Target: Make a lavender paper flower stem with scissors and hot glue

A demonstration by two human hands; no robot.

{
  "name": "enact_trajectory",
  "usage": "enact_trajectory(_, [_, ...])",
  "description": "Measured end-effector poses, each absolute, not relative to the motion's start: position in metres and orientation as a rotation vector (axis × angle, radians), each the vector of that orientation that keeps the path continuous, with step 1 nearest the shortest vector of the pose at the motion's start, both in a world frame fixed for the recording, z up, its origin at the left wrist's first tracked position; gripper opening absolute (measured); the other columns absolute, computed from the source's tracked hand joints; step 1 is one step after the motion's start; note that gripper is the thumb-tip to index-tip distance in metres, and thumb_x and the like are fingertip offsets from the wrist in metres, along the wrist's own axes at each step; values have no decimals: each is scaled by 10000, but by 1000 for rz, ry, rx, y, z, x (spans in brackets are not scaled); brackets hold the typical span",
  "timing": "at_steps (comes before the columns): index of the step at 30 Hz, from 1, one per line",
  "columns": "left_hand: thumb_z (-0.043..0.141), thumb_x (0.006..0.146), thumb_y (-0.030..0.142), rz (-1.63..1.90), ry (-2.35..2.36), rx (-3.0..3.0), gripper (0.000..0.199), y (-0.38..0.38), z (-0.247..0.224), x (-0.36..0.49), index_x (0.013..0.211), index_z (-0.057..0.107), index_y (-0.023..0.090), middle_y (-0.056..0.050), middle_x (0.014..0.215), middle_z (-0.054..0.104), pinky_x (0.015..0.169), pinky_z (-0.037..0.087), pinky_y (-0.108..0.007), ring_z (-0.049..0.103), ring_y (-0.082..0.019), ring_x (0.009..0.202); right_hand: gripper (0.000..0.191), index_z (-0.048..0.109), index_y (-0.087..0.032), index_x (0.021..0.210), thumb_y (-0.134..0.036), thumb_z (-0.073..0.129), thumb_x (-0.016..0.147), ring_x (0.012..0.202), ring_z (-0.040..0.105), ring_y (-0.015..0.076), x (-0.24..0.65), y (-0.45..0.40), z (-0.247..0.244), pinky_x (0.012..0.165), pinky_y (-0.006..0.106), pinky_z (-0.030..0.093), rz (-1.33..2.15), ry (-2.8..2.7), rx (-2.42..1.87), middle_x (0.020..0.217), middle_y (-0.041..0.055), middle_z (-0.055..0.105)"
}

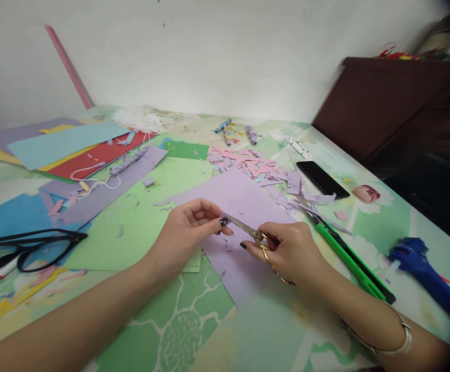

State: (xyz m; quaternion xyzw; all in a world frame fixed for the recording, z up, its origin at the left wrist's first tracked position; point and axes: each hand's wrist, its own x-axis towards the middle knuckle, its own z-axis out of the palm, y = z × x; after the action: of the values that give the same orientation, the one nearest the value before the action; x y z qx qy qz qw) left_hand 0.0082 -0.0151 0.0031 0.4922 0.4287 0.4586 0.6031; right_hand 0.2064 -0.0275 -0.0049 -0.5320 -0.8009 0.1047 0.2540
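Observation:
My right hand (293,245) is closed around the gold handles of a small pair of scissors (245,226), whose blades point left. At their tips, the thumb and fingers of my left hand (194,225) are pinched together; whatever they hold is too small or hidden to name. Both hands are over a lilac paper sheet (244,199) lying on the table. Light green paper (132,227) lies under and left of my left hand. Beyond the lilac sheet spreads a heap of pink and lilac paper scraps (254,163).
A green utility knife (349,253), a black phone (321,179) and a blue tape dispenser (422,268) lie to the right. On the left are black glasses (34,248), stacked coloured paper (65,147) and white string (143,121). Small paper-wrapped rolls (251,135) lie near the wall.

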Motion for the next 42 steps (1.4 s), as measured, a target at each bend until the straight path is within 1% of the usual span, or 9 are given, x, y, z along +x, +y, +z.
enact_trajectory(4, [661, 746, 172, 1057, 989, 1139, 100, -15, 3, 8, 794, 575, 153, -3, 746, 633, 696, 471, -225, 647, -125, 702, 341, 469, -160, 505, -360, 639, 722, 418, 311, 52, 207, -29, -6, 452, 178, 242, 285, -2187, -1426, 420, -62, 390])
enact_trajectory(20, [658, 749, 177, 1062, 985, 1136, 99, -16, 4, 8, 793, 574, 149, -3, 731, 638, 701, 471, -229, 645, -127, 705, 325, 466, -164, 513, -350, 621, 729, 424, 317, 55, 207, -30, -2, 454, 185, 239, 339, -2192, -1465, 424, -59, 393])
enact_trajectory(35, [657, 746, 177, 1050, 985, 1142, 90, -16, 2, 8, 783, 580, 147, -12, 720, 641, 695, 469, -235, 642, -133, 705, 277, 535, -159, 531, -331, 619, 730, 411, 330, 59, 207, -29, -4, 448, 185, 243, 294, -2184, -1431, 421, -46, 425])
enact_trajectory(42, [656, 739, 178, 1057, 1002, 1144, 89, -16, 3, 8, 782, 580, 158, 0, 724, 633, 681, 472, -231, 646, -132, 696, 292, 520, -163, 511, -333, 627, 722, 400, 329, 55, 207, -29, -4, 435, 183, 241, 268, -2186, -1423, 415, -52, 410])
